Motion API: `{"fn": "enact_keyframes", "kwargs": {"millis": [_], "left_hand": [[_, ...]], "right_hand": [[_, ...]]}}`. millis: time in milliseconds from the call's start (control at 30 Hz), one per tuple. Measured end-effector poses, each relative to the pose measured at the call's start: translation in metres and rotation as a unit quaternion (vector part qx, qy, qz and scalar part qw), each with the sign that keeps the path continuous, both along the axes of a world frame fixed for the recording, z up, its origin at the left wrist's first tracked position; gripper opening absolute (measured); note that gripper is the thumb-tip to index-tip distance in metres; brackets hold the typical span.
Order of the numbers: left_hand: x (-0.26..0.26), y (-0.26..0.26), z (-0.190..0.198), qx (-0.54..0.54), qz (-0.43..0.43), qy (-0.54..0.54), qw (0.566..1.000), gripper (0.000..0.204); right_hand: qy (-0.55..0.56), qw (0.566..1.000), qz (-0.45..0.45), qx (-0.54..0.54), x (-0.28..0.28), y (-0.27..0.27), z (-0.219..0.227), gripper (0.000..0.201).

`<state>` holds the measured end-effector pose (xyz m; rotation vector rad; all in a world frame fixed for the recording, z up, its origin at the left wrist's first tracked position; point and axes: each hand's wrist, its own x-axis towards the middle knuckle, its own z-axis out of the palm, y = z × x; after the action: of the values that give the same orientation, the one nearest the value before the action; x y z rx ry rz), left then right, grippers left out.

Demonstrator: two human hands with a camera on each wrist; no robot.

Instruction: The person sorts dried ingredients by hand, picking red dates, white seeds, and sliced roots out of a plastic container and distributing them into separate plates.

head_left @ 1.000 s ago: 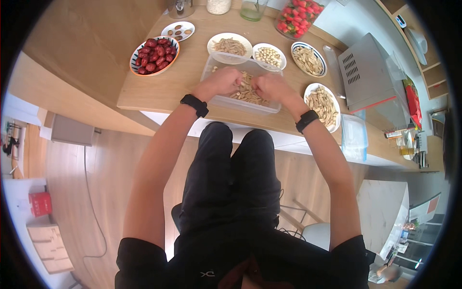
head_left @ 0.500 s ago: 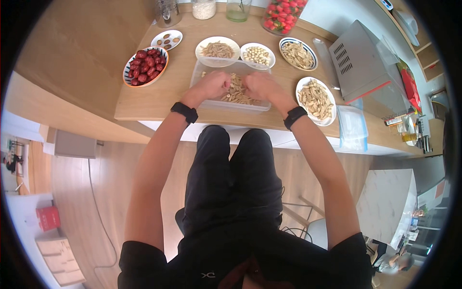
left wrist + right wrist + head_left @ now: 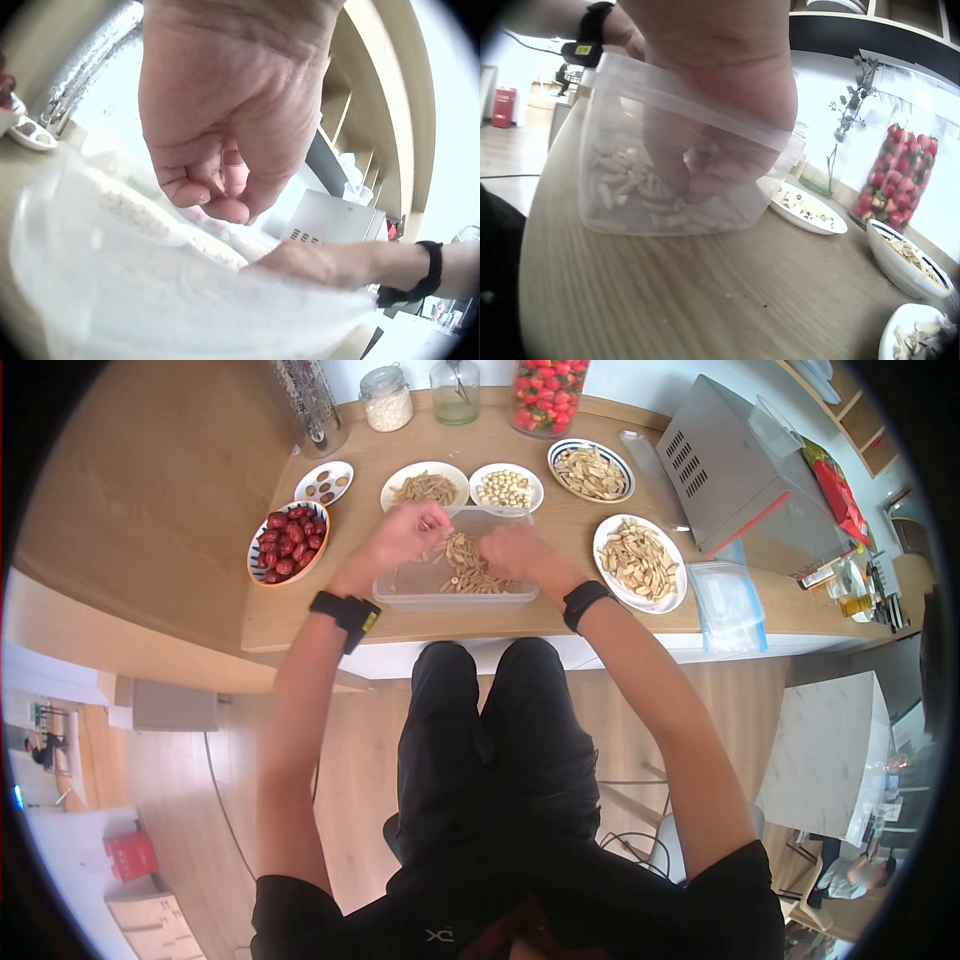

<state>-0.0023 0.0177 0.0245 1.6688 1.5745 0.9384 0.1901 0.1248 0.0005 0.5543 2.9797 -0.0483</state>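
A clear plastic box [image 3: 400, 602] of tan dried pieces [image 3: 470, 572] stands near the counter's front edge. My left hand [image 3: 405, 538] is raised over its left side, fingers curled towards the thumb; nothing shows between them in the left wrist view. Reaching into the box's right side, my right hand [image 3: 520, 552] has its bent fingers down among the pieces. Through the cloudy wall in the right wrist view, I cannot tell whether those fingers pinch one. Behind the box are a plate of tan strips [image 3: 425, 487] and a bowl of lotus seeds [image 3: 505, 488].
Left stand a bowl of red dates [image 3: 290, 545] and a small white dish [image 3: 324, 483]. Right are a bowl [image 3: 592, 470] and plate [image 3: 640, 565] of dried slices, plastic bags [image 3: 727, 605] and a grey appliance [image 3: 735, 465]. Jars and a strawberry-filled container [image 3: 548, 395] line the back.
My left hand has lifted from inside the box to above its left side. The right hand stays in the box. The head view has shifted, so the counter sits lower and further left.
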Motion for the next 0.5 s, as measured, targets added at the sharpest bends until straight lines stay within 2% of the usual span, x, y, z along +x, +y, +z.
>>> {"fn": "enact_keyframes", "kwargs": {"millis": [167, 267, 433, 500], "left_hand": [[-0.041, 0.024, 0.048, 0.016, 0.011, 0.017, 1.000, 0.011], [-0.060, 0.047, 0.062, -0.028, 0.077, 0.019, 0.996, 0.014], [-0.079, 0.077, 0.031, 0.012, 0.107, 0.028, 0.994, 0.012], [-0.070, 0.074, 0.024, 0.022, 0.192, 0.025, 0.981, 0.017]], "right_hand": [[0.005, 1.000, 0.001, 0.003, 0.001, -0.003, 0.003, 0.015], [0.009, 1.000, -0.001, 0.019, 0.001, -0.005, 0.005, 0.014], [-0.001, 1.000, 0.008, 0.023, 0.003, -0.006, 0.010, 0.012], [-0.001, 0.999, 0.007, 0.032, 0.002, -0.005, 0.009, 0.012]]}}
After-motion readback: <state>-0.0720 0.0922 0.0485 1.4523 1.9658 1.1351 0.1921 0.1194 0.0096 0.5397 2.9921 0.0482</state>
